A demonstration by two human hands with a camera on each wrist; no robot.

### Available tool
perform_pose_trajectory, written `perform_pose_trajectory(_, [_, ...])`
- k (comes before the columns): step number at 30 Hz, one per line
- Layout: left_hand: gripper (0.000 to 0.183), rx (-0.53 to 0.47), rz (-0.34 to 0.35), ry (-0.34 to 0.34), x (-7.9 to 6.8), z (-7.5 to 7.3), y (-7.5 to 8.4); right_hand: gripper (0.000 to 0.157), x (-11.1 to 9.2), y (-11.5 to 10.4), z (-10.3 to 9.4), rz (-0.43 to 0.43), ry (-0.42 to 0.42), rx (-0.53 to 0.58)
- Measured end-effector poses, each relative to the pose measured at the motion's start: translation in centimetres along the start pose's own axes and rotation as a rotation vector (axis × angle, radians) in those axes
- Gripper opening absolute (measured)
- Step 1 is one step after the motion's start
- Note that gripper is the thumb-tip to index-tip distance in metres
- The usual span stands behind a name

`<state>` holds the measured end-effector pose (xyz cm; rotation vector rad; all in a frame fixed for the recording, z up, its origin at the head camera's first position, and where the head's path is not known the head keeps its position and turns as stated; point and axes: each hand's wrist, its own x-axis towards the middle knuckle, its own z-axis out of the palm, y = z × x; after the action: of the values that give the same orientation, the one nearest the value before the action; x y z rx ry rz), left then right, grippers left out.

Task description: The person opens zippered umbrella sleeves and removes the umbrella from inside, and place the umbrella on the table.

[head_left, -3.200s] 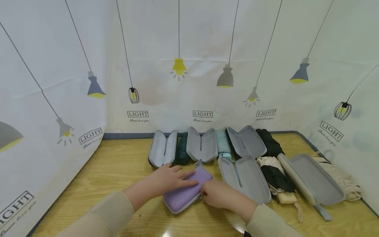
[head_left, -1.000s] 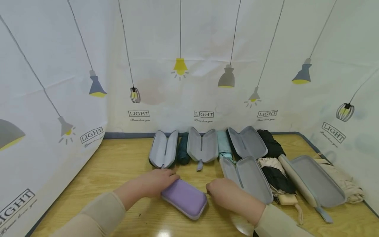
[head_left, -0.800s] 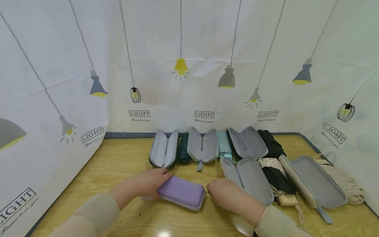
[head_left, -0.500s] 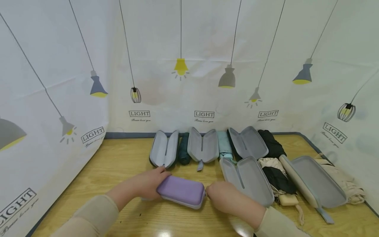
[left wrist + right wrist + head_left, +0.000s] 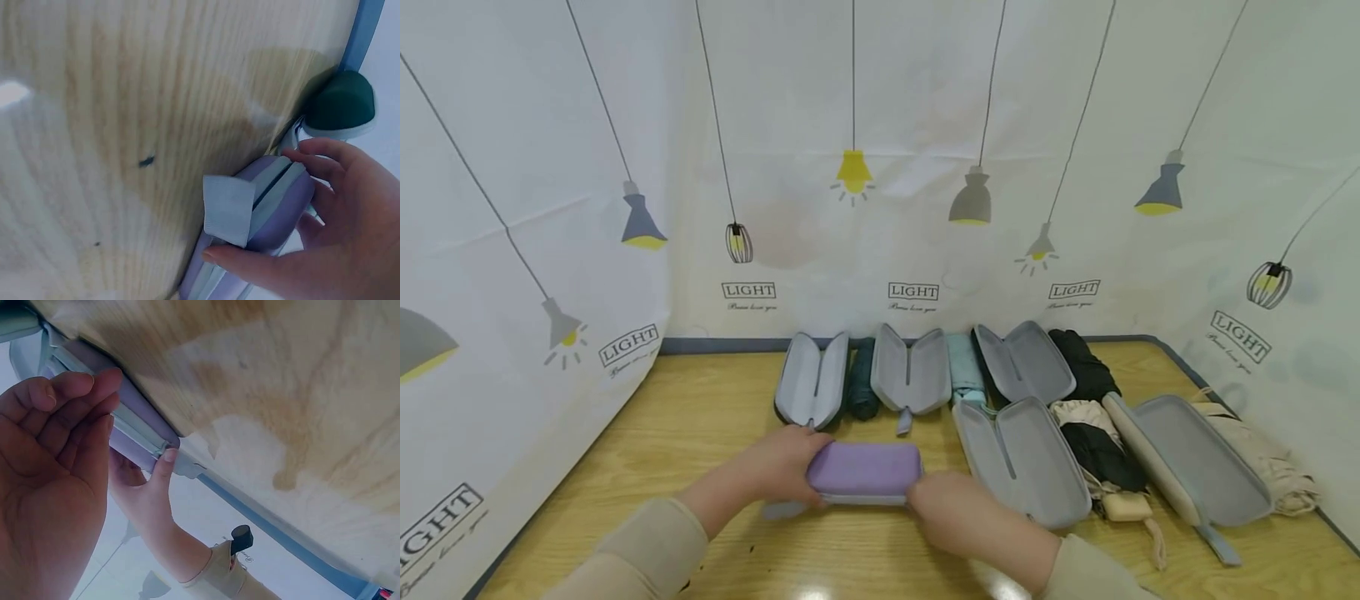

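Note:
A purple zip case (image 5: 865, 468) lies crosswise on the table, its light grey seam facing me. My left hand (image 5: 782, 467) grips its left end; the left wrist view shows the thumb on the near side beside a grey strap (image 5: 228, 209) and the other fingers behind. A dark gap runs along part of the seam at that end. At the case's right front corner, my right hand (image 5: 958, 512) has curled fingers and the thumb against them, pinching at the seam where a small zipper pull sits. The fingers hide the pull itself in the right wrist view.
Several open grey-lined cases stand behind and to the right, such as one grey case (image 5: 1030, 462). Between them lie a dark green folded umbrella (image 5: 862, 383), a teal one (image 5: 966, 367) and black and beige bundles (image 5: 1097, 450). A printed wall sheet (image 5: 865, 250) bounds the table.
The purple case has turned from lying diagonally to crosswise. My left hand has gone from resting on its top to gripping its left end. My right hand has shifted left along the front edge.

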<state>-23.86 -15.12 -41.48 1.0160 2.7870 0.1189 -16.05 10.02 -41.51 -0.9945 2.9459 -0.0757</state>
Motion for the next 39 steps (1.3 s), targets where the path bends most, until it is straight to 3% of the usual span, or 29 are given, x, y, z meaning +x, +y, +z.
perform_pose_trajectory(5, [0.099,0.121,0.077,-0.031,-0.3,-0.3,0.5,0.019,0.5,-0.1,0.1,0.020,0.014,0.018])
perform_pose_trajectory(10, [0.109,0.164,0.181,-0.099,-0.8,-0.8,0.3,0.020,0.9,0.1,0.2,0.043,-0.008,0.042])
perform_pose_trajectory(14, [0.117,0.254,0.208,-0.155,-0.5,-1.1,0.9,0.021,1.0,0.4,0.4,0.090,-0.009,0.089])
perform_pose_trajectory(21, [0.118,0.355,0.168,-0.216,-0.3,-1.0,2.7,0.021,1.1,0.3,0.8,0.138,0.056,0.090])
perform_pose_trajectory(26, [0.119,0.358,0.122,-0.180,-0.7,-0.3,4.1,0.021,1.5,-0.5,1.3,0.112,0.090,0.076])
perform_pose_trajectory(33, [0.117,0.358,0.070,-0.056,-1.2,0.4,5.7,0.025,2.0,-1.9,1.2,0.031,0.021,0.241])
perform_pose_trajectory(39, [0.117,0.349,0.012,-0.052,-1.2,0.7,6.4,0.023,1.5,-2.6,0.8,0.008,0.008,0.277])
